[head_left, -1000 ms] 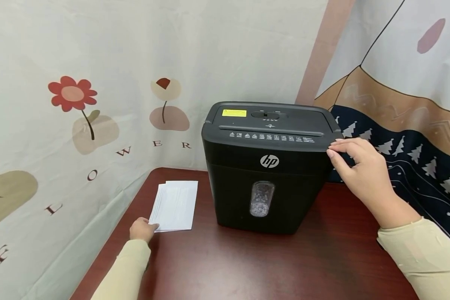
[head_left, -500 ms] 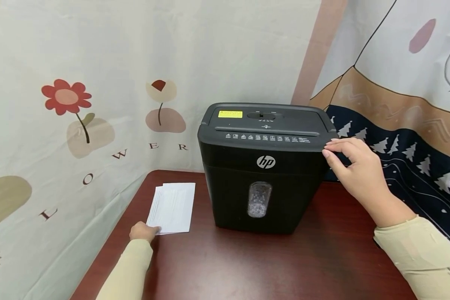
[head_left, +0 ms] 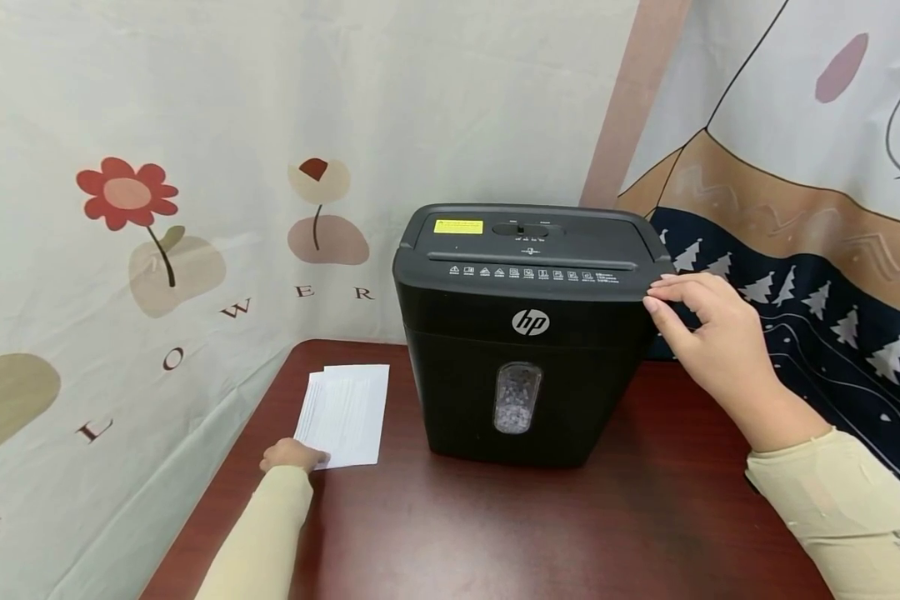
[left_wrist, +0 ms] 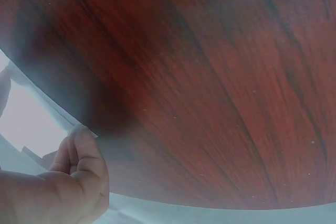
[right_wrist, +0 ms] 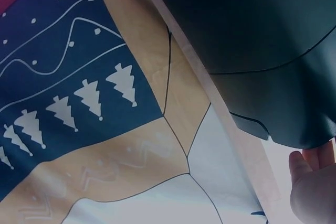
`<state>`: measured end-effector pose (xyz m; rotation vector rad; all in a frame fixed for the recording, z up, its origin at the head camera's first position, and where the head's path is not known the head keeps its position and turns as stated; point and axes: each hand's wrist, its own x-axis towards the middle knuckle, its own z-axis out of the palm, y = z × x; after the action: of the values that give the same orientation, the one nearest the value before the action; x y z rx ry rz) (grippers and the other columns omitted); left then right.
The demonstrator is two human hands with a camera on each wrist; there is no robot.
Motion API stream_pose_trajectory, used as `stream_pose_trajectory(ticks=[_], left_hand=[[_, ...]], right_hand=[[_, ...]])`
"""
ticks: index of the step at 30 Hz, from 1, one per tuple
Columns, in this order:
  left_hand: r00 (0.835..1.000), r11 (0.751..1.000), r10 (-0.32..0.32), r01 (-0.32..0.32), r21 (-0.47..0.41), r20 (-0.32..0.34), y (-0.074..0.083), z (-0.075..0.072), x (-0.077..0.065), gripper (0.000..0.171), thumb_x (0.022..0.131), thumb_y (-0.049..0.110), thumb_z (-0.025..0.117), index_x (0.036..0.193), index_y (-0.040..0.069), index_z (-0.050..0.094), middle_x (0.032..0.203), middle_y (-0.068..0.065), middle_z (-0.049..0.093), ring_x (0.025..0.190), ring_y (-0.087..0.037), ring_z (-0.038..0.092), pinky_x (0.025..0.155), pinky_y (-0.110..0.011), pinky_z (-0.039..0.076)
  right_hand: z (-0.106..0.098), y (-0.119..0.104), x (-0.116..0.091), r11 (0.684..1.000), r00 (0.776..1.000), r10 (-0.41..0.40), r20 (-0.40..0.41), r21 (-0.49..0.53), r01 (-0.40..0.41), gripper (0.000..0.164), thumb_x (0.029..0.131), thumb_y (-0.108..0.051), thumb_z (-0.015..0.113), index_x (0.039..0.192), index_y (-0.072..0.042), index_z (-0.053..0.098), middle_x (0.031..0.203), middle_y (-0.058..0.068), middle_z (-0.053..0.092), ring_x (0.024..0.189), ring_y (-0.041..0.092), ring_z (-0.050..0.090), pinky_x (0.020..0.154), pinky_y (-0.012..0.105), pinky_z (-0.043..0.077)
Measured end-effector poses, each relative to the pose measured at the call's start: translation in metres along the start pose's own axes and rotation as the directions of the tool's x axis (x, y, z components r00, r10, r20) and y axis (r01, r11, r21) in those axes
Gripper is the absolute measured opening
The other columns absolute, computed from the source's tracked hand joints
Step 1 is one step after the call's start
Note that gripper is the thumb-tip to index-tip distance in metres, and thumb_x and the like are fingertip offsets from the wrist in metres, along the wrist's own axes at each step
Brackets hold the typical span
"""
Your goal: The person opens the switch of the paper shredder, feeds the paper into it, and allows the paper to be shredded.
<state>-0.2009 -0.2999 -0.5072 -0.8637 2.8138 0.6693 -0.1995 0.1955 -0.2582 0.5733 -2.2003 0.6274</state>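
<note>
On the table (head_left: 450, 542), the left hand (head_left: 294, 455) pinches the white papers (head_left: 351, 412) by a near corner. The right hand (head_left: 723, 346), fingers loosely extended, touches the black shredder (head_left: 461, 367).

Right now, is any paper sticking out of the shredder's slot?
No, in the head view nothing sticks out of the slot, and the white papers lie on the table beside the shredder.

The table (head_left: 450, 533) has a dark red-brown wood grain. On it, white papers (head_left: 348, 412) lie stacked beyond the left hand (head_left: 291, 455), and a black shredder (head_left: 457, 375) stands upright, left of the right hand (head_left: 720, 342).
</note>
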Motion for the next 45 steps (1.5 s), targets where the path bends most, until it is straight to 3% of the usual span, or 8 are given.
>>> stream_pose_trajectory(ticks=[8, 12, 20, 25, 37, 45], left_hand=[[1.0, 0.997, -0.011, 0.01, 0.07, 0.009, 0.001, 0.006, 0.012, 0.057, 0.06, 0.03, 0.071, 0.086, -0.018, 0.055, 0.085, -0.033, 0.053, 0.085, -0.043, 0.048, 0.071, -0.047, 0.038], [0.999, 0.999, -0.027, 0.026, 0.019, 0.03, 0.005, 0.0, 0.004, 0.058, 0.063, 0.028, 0.071, 0.09, -0.021, 0.052, 0.087, -0.035, 0.05, 0.088, -0.046, 0.047, 0.074, -0.048, 0.039], [0.997, 0.992, -0.074, 0.072, -0.102, -0.011, 0.007, -0.002, -0.01, 0.064, 0.066, 0.026, 0.072, 0.099, -0.023, 0.047, 0.097, -0.037, 0.048, 0.091, -0.045, 0.047, 0.078, -0.049, 0.041], [0.995, 0.98, -0.1, 0.097, -0.171, -0.011, 0.007, -0.002, -0.01, 0.068, 0.065, 0.025, 0.074, 0.104, -0.023, 0.045, 0.099, -0.038, 0.048, 0.092, -0.046, 0.047, 0.081, -0.051, 0.041], [0.996, 0.966, -0.09, 0.091, -0.243, 0.016, -0.003, 0.001, -0.004, 0.065, 0.067, 0.017, 0.075, 0.106, -0.026, 0.044, 0.104, -0.04, 0.048, 0.097, -0.045, 0.048, 0.087, -0.051, 0.04], [0.999, 0.987, -0.041, 0.04, -0.153, -0.005, -0.004, 0.002, -0.002, 0.059, 0.069, 0.014, 0.074, 0.103, -0.025, 0.045, 0.101, -0.04, 0.048, 0.095, -0.046, 0.049, 0.088, -0.049, 0.041]], right_hand=[[-0.001, 0.0, 0.0, 1.0, 1.0, 0.007, -0.004, -0.001, -0.007, 0.017, 0.077, -0.002, 0.067, 0.094, -0.002, 0.067, 0.099, 0.011, 0.064, 0.1, 0.025, 0.054, 0.09, 0.01, 0.033], [0.0, 0.0, 0.0, 1.0, 1.0, 0.009, 0.0, -0.005, -0.009, 0.019, 0.076, -0.003, 0.069, 0.095, -0.002, 0.067, 0.101, 0.012, 0.064, 0.101, 0.025, 0.053, 0.092, 0.014, 0.035], [0.002, 0.0, -0.001, 1.0, 1.0, 0.004, 0.0, -0.007, -0.004, 0.021, 0.075, -0.003, 0.07, 0.096, -0.002, 0.067, 0.101, 0.012, 0.064, 0.1, 0.025, 0.054, 0.092, 0.016, 0.036], [0.002, 0.001, -0.002, 1.0, 1.0, 0.008, 0.0, -0.009, -0.008, 0.021, 0.075, -0.003, 0.07, 0.096, -0.002, 0.067, 0.101, 0.012, 0.064, 0.101, 0.025, 0.054, 0.093, 0.019, 0.038], [0.003, 0.001, -0.002, 1.0, 1.0, 0.022, 0.005, 0.003, -0.022, 0.021, 0.076, -0.004, 0.069, 0.096, -0.002, 0.067, 0.102, 0.012, 0.064, 0.101, 0.026, 0.054, 0.093, 0.021, 0.038], [0.003, 0.003, -0.002, 1.0, 1.0, 0.02, 0.003, 0.002, -0.02, 0.021, 0.076, -0.004, 0.07, 0.097, -0.002, 0.067, 0.102, 0.011, 0.064, 0.101, 0.025, 0.054, 0.093, 0.021, 0.038]])
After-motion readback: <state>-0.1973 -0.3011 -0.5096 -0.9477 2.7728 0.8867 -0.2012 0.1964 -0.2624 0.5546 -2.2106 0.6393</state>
